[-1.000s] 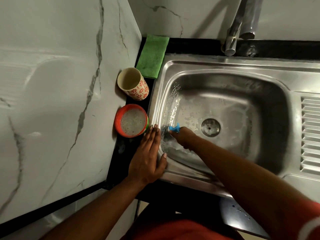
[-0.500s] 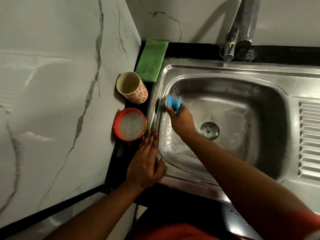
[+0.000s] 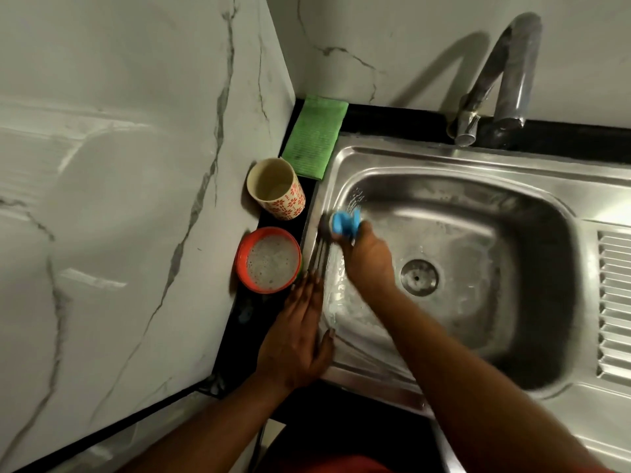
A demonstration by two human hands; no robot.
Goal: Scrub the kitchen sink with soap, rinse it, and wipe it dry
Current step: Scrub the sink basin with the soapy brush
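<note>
**Grip.** The right hand has its fingers curled round a blue scrubber. The scrubber is pressed against the left inner wall of the steel sink, towards the far corner. We judge the scrubber light, slightly yielding and slick with soap. It is best held by its blue back, with the working face turned to the steel.

**Around the grip.** Suds streak the wall just below the grip, and the drain lies to its right on the basin floor. Nearer us than the grip, the left hand rests flat on the sink's rim, fingers straight, holding nothing.

**Containers.** To the left of the grip, on the dark worktop, stand two containers. One is a red bowl of foamy soap water. The other is a patterned cup whose contents we cannot make out. A green cloth lies beyond the cup.
</note>
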